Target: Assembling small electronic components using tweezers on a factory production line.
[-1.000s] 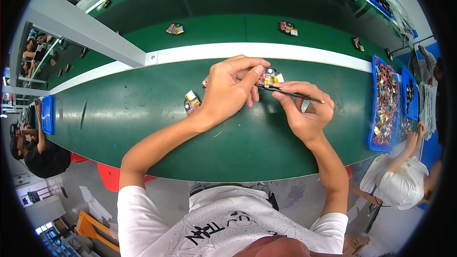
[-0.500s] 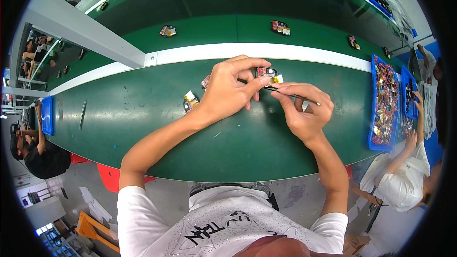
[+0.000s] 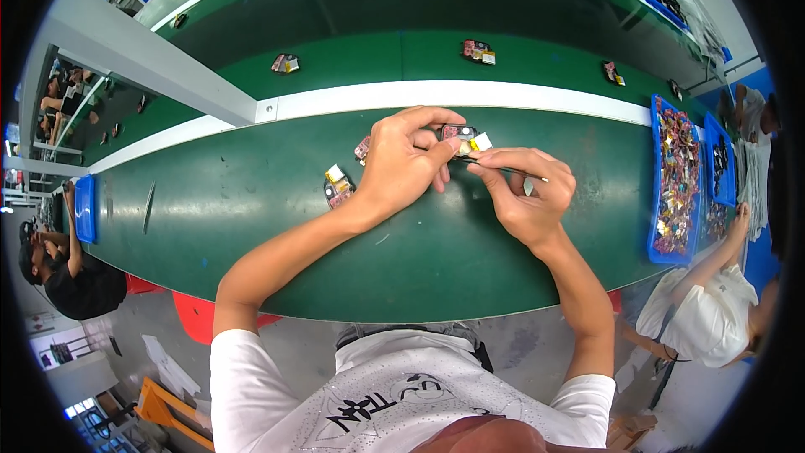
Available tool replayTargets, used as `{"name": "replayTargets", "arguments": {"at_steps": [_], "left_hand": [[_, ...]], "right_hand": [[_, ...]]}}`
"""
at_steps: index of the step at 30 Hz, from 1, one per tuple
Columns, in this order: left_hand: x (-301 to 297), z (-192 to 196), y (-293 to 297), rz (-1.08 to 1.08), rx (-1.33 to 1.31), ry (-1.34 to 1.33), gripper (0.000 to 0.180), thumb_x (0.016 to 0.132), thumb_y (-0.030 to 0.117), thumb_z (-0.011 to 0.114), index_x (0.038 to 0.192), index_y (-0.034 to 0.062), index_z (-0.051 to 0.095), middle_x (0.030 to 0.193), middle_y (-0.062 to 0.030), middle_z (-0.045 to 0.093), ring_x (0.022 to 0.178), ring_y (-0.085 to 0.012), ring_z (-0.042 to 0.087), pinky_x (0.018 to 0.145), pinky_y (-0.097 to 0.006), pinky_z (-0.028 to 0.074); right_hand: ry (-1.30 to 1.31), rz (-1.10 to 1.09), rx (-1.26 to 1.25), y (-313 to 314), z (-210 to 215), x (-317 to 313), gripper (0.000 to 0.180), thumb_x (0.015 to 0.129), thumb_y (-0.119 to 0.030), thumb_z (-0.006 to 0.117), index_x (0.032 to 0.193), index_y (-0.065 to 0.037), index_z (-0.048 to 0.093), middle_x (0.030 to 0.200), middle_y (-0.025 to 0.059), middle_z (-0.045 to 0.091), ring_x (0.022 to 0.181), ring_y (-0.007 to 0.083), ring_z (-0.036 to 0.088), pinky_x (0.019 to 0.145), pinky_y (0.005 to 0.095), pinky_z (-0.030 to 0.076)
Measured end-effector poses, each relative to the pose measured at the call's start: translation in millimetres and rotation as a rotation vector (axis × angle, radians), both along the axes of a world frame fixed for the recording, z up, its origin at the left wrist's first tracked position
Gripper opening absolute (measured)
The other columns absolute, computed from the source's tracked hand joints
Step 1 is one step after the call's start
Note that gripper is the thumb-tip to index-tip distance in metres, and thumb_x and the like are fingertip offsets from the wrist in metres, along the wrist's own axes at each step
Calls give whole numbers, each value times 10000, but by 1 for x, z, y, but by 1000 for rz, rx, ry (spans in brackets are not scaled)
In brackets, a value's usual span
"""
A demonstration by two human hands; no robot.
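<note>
Now left grip (image 3: 408, 161) pinching small part (image 3: 459, 132); right grip (image 3: 521, 193) pinching tweezers (image 3: 503, 170) (tip touching part).

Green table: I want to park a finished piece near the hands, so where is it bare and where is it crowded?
Bare: the green table between the blue bin at the left end and the small part by the left hand; also the strip along the near edge. Crowded: around both hands, and at the blue trays beyond the right hand.
</note>
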State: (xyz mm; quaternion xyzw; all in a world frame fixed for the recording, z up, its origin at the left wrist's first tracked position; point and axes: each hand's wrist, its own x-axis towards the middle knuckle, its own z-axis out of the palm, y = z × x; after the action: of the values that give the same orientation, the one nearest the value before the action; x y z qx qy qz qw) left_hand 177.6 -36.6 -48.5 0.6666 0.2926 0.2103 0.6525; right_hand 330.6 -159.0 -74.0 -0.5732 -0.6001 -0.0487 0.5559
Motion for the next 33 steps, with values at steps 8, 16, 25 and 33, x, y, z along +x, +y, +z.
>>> {"name": "replayTargets", "arguments": {"at_steps": [8, 16, 25, 33], "left_hand": [[6, -5, 6, 12, -37, 37, 239, 927, -15, 641, 1155, -77, 677, 742, -90, 685, 509, -117, 621, 430, -248, 470], [28, -27, 145, 403, 281, 154, 266, 909, -17, 649, 1165, -84, 668, 905, -141, 695, 578, -165, 693, 494, -279, 555], [58, -28, 148, 257, 1051, 276, 292, 918, 239, 712, 1027, -30, 744, 887, -174, 727, 740, -287, 715, 676, -406, 569], [96, -33, 134, 84, 437, 381, 162, 893, 120, 754, 911, -31, 698, 772, -64, 730, 609, -100, 636, 458, -272, 481]], "right_hand": [[86, 4, -31, 0, -1, 0, 171, 738, -12, 869, 858, -78, 767, 809, 0, 778, 397, 53, 383, 442, 238, 303], [214, -76, 53, 7, 7, 10, 159, 760, 4, 853, 881, -41, 760, 910, 27, 790, 412, 48, 392, 421, 226, 322], [93, -71, 48, 8, 6, 10, 177, 732, -7, 860, 855, -65, 747, 872, 6, 779, 395, 83, 384, 443, 249, 345], [90, -72, 17, 8, 4, 10, 187, 728, -3, 861, 871, -60, 755, 856, 11, 775, 394, 81, 388, 450, 246, 355]]}}
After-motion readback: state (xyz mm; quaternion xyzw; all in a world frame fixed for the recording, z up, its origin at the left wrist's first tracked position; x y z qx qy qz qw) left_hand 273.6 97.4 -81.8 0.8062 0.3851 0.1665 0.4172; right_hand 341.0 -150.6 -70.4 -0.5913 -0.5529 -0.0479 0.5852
